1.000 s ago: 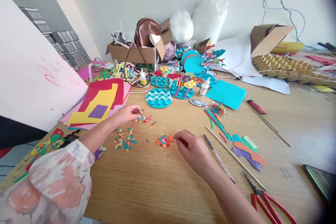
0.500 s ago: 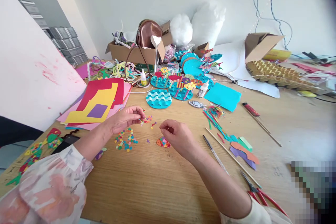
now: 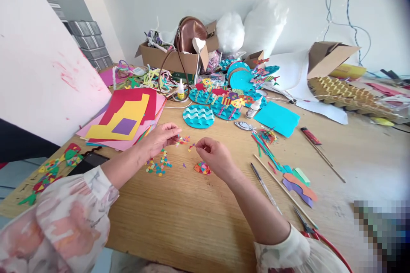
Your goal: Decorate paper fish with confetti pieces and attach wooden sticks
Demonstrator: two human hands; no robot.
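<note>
Toward the near right corner of the counter (image 3: pixel 179 222), scissors (image 3: pixel 303 219) are laid with their blades pointing away; a pen (image 3: pixel 265 188) and a stick (image 3: pixel 285 187) are set aslant beyond them. Midway between the left and right edges, a mosaic paper fish (image 3: pixel 201 168) is laid flat, its right end obscured by the right hand (image 3: pixel 216 157). It is judged very light, thin and easily creased, and is best lifted by its outer rim. Paper dots (image 3: pixel 159 165) are scattered to its left. Farther from the near edge, paper triangles (image 3: pixel 183 140) are spread between the hands. The fingers of both the right hand and the left hand (image 3: pixel 164 137) are curled toward the thumbs; whether a scrap is pinched in either cannot be told. Such flat scraps may slide and are best nipped at a corner. Beyond, a wavy blue disc (image 3: pixel 198 116) is seen, then, near the far edge, a cardboard box (image 3: pixel 168 58).
</note>
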